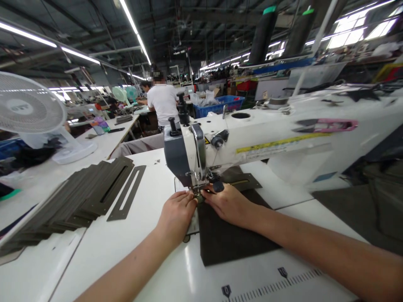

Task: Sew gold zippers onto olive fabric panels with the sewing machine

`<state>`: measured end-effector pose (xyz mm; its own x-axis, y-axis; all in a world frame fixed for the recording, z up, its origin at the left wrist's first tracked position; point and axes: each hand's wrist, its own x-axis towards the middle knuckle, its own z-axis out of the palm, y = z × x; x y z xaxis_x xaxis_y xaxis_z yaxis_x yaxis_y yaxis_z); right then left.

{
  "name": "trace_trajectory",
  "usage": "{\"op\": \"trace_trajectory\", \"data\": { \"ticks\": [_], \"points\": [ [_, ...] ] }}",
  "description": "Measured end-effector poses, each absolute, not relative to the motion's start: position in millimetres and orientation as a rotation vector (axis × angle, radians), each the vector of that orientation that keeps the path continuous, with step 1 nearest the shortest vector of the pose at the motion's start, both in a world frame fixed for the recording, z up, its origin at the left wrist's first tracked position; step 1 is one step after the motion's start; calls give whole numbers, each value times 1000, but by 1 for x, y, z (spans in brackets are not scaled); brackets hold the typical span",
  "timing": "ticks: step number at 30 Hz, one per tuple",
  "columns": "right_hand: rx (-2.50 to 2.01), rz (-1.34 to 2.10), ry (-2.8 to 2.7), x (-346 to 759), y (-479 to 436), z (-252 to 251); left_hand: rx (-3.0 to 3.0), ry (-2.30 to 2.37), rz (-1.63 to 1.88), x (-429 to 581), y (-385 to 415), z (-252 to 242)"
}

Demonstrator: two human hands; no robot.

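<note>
A white industrial sewing machine [267, 134] stands on a white table [126, 247]. A dark fabric panel [226, 239] lies flat under its needle and presser foot [199, 191]. My left hand [176, 214] rests on the panel's left edge, fingers curled and pinched at the foot. My right hand [228, 203] lies on the panel just right of the foot, fingers pressed down on the cloth near the needle. A framed olive piece [244, 180] lies behind the needle.
A fanned stack of olive slotted fabric frames [78, 197] lies at the left of the table. A white fan [30, 111] stands further left. Pink thread snips [327, 125] rest on the machine arm. A person in a white shirt [163, 102] works at a far table. A ruler scale [277, 285] is printed along the table's near edge.
</note>
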<state>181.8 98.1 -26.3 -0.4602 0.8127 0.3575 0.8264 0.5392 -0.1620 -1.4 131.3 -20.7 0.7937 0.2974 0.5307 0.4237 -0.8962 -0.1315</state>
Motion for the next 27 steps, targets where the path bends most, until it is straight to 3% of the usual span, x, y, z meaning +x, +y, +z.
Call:
{"op": "trace_trajectory", "data": {
  "ticks": [21,27],
  "points": [
    [-1347,-110,-2383,182,99,-23,-2811,-675,-676,-4,134,-22],
    [-1641,-40,-2356,188,86,-9,-2818,-817,-658,-11,140,-7]
  ]
}}
